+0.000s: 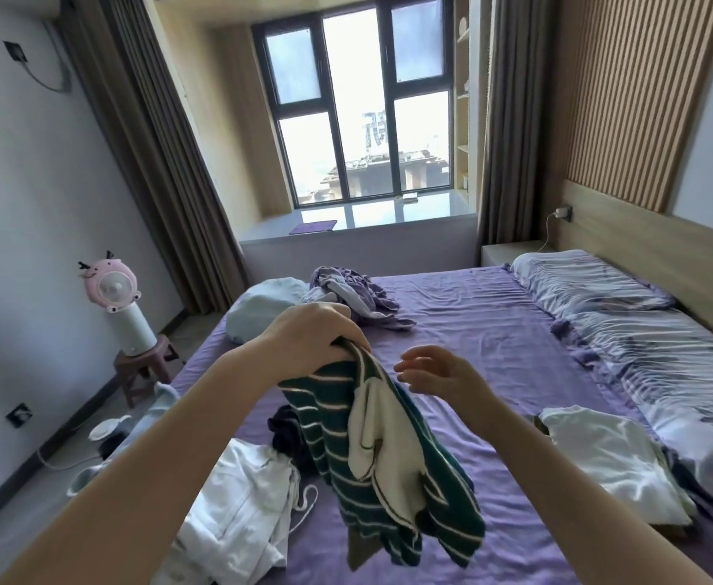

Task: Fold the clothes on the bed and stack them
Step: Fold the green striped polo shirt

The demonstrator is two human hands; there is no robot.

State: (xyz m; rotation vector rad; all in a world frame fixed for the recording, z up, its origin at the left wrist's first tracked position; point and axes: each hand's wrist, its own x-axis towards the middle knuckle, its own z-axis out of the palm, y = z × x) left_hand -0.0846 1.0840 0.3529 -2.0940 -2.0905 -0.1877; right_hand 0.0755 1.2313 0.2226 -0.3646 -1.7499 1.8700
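Gripping the green striped shirt (371,470) at its top, the left hand (317,339) holds it hanging above the bed (494,331). The right hand (439,373) hovers just beside it, fingers relaxed, holding nothing.

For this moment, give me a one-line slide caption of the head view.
Left hand grips a green striped garment above the purple bed; right hand open beside it, unfolded clothes around.

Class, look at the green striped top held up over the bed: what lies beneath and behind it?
Behind the striped top, held by the left hand, a dark garment peeks out on the purple sheet. How far it extends is covered.
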